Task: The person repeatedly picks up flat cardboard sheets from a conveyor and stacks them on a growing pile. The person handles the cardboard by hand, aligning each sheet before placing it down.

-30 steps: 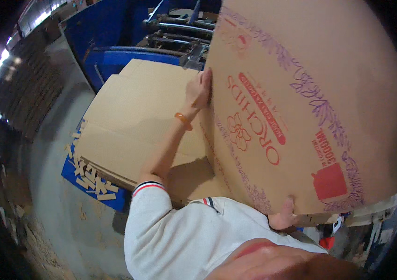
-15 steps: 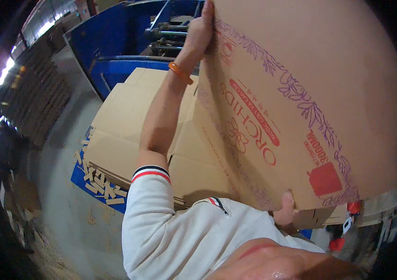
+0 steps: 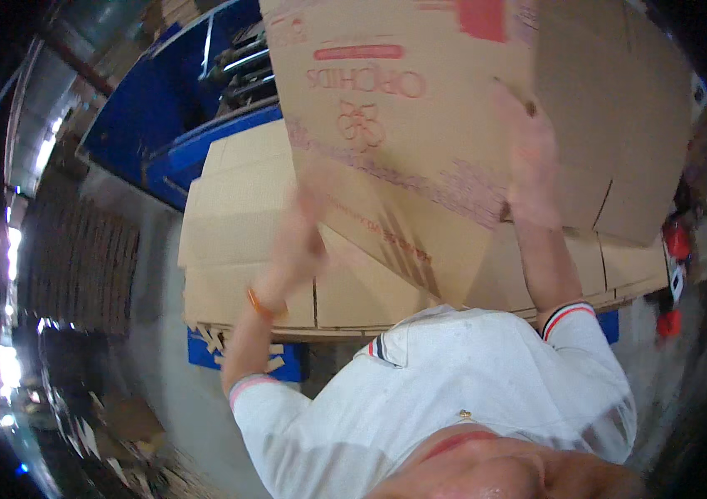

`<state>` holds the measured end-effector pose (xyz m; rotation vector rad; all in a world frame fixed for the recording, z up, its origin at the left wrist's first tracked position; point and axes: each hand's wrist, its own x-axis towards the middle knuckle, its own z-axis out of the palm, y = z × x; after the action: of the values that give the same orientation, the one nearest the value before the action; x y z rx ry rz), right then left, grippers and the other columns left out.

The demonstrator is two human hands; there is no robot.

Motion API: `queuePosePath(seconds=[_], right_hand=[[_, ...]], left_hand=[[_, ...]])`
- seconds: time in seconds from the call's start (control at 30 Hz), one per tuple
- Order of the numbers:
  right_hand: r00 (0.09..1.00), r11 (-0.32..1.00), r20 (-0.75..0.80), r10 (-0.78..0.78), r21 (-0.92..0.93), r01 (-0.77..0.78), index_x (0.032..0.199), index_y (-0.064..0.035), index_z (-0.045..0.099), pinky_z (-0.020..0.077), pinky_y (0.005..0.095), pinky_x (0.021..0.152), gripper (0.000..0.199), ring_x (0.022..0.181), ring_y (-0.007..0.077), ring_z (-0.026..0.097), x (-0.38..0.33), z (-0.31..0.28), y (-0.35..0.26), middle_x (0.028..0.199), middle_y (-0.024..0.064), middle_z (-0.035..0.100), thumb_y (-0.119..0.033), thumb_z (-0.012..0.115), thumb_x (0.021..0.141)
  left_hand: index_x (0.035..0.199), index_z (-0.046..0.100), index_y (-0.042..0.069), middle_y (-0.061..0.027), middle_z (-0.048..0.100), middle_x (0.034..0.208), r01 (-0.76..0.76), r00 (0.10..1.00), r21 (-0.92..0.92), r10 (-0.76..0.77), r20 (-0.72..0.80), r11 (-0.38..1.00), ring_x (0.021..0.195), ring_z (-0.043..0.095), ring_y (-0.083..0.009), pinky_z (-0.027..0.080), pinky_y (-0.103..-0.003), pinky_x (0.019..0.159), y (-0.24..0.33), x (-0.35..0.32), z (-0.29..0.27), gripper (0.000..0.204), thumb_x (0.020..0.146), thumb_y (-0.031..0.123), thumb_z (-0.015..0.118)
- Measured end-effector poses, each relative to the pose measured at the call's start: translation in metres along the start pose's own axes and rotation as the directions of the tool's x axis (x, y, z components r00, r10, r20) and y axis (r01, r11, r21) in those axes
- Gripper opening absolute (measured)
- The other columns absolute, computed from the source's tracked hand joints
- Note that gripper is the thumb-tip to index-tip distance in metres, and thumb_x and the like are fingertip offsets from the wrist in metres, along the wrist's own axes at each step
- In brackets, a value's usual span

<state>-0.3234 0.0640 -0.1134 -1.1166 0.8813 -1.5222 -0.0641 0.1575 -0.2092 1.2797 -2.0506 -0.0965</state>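
Observation:
A large printed cardboard sheet (image 3: 453, 108), tan with red and purple print, lies in front of me at a slant over a stack of flat cardboard blanks (image 3: 237, 224). Its lower part bends down toward my shirt. My left hand (image 3: 299, 241), above an orange bracelet, is at the sheet's lower left edge; motion smears its fingers, so I cannot tell whether it touches. My right hand (image 3: 532, 158) reaches up over the right part of the printed sheet, against its face. Its fingers are blurred too, and their grip is unclear.
Behind the stack at the left stands a blue machine (image 3: 145, 125) with metal rollers (image 3: 245, 62). Cardboard scraps (image 3: 274, 358) lie on a blue surface below the stack. Red and white items (image 3: 676, 274) are at the right. Tall piles of cardboard (image 3: 79, 258) stand farther left.
The printed sheet has turned and come down over the stack. My left hand has dropped from its upper edge toward me; my right hand has moved up from the lower edge onto it.

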Motion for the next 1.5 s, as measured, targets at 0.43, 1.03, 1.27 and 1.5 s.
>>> queuePosePath(seconds=[0.43,1.03,1.27,1.5], right_hand=[[0.586,0.853,0.637,-0.501,0.25,0.458,0.116,-0.0015,0.052,0.0494,0.0321,0.074,0.036,0.084,0.0234,0.062,-0.049,0.022,-0.008,0.099,0.0137,0.06,-0.019,0.064,0.086],[0.362,0.969,-0.921,0.14,0.203,0.141,0.128,0.0022,0.045,0.048,0.0415,0.092,0.043,0.114,0.0274,0.052,-0.19,-0.535,0.12,0.126,0.0128,0.053,-0.023,0.054,0.094],[0.493,0.92,-0.78,-0.385,-0.285,0.267,0.119,-0.0004,0.053,0.0505,0.0379,0.083,0.031,0.098,0.0256,0.06,-0.118,-0.302,0.094,0.114,0.0128,0.061,-0.016,0.057,0.092],[0.808,0.505,0.026,-0.589,-0.768,0.393,0.114,-0.0002,0.061,0.0495,0.032,0.077,0.031,0.089,0.0269,0.064,-0.048,-0.273,0.113,0.103,0.0129,0.067,-0.001,0.058,0.084]], left_hand=[[0.134,0.042,0.005,-0.0219,0.04,0.14,0.617,0.612,0.159,-0.344,-0.712,0.771,0.131,0.035,-0.033,0.03,-0.047,0.106,-0.073,-0.202,0.122,0.049,0.091,0.021,0.059],[0.105,0.061,-0.006,-0.0142,0.068,0.097,0.558,0.35,0.053,-0.177,-0.92,0.828,0.076,0.063,-0.0208,0.054,-0.034,0.065,-0.029,-0.083,-0.077,0.032,0.086,0.018,0.068],[0.09,0.067,-0.006,-0.0154,0.069,0.089,0.436,0.625,0.078,-0.239,-0.743,0.897,0.076,0.065,-0.0219,0.052,-0.036,0.07,-0.039,-0.085,-0.014,0.016,0.084,0.009,0.067],[0.129,0.055,0.009,-0.0108,0.05,0.136,0.015,0.999,0.243,-0.026,0.043,0.97,0.13,0.042,-0.0295,0.03,-0.046,0.109,-0.013,-0.061,0.075,0.066,0.065,-0.009,0.059]])
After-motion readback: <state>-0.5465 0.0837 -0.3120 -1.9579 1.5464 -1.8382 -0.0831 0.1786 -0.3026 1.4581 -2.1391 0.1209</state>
